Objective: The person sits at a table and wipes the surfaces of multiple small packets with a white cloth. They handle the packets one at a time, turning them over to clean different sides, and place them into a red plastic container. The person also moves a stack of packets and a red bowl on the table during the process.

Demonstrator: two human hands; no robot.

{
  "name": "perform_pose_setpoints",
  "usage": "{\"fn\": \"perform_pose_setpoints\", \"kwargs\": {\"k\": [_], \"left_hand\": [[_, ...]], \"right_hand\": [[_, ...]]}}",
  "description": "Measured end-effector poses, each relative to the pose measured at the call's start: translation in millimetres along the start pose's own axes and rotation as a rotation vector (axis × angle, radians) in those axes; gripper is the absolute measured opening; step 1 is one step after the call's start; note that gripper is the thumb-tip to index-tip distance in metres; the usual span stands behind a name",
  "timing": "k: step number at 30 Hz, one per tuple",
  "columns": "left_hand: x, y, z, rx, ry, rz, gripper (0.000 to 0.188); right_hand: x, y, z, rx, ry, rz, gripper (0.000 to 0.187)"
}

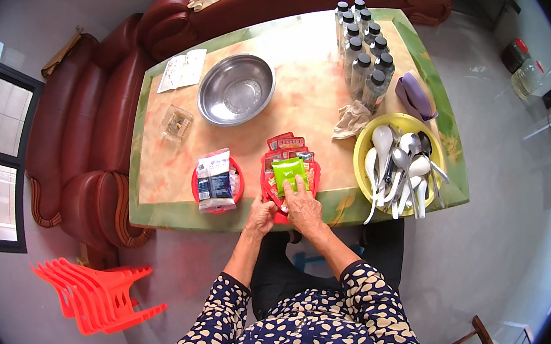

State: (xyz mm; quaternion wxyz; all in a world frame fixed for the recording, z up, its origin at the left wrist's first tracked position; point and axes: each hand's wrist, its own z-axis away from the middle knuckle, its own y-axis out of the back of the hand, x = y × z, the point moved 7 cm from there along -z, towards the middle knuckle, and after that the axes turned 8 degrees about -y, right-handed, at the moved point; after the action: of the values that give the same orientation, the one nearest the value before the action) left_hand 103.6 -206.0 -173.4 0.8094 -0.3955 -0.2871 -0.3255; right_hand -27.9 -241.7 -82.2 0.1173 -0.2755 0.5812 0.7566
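Near the table's front edge is a small red tray filled with packets. A bright green packet lies on top, and flat red packets stick out at its far side. My left hand is closed at the tray's near left rim. My right hand rests on the green packet with its fingers stretched out and slightly apart; its thumb is partly hidden. Just left of my hands, a round red basket holds small items under a white and dark blue packet.
On the table are a steel basin, a clear plastic box, a paper sheet, several black-capped bottles, a crumpled cloth, a purple case and a yellow bowl of spoons. Red stools stand at lower left.
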Motion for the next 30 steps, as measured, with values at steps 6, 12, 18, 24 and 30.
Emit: {"fn": "perform_pose_setpoints", "kwargs": {"k": [6, 12, 18, 24, 30], "left_hand": [[15.4, -8.2, 13.7, -0.054, -0.21, -0.047, 0.064], [43.0, -18.7, 33.9, 0.018, -0.389, -0.258, 0.066], [61.0, -36.2, 47.1, 0.074, -0.503, -0.445, 0.064], [51.1, -26.4, 33.6, -0.02, -0.407, -0.177, 0.062], [17.3, -22.3, 29.4, -0.007, -0.218, 0.091, 0.06]], "right_hand": [[12.2, -9.8, 0.6, -0.047, -0.069, -0.289, 0.061], [4.8, -6.7, 3.8, -0.171, -0.101, -0.545, 0.067], [1.8, -12.5, -1.0, -0.191, -0.021, -0.668, 0.073], [-8.0, -2.3, 1.3, -0.106, 0.0, -0.541, 0.066], [-5.0, -2.1, 6.8, -0.11, 0.006, -0.399, 0.059]]}}
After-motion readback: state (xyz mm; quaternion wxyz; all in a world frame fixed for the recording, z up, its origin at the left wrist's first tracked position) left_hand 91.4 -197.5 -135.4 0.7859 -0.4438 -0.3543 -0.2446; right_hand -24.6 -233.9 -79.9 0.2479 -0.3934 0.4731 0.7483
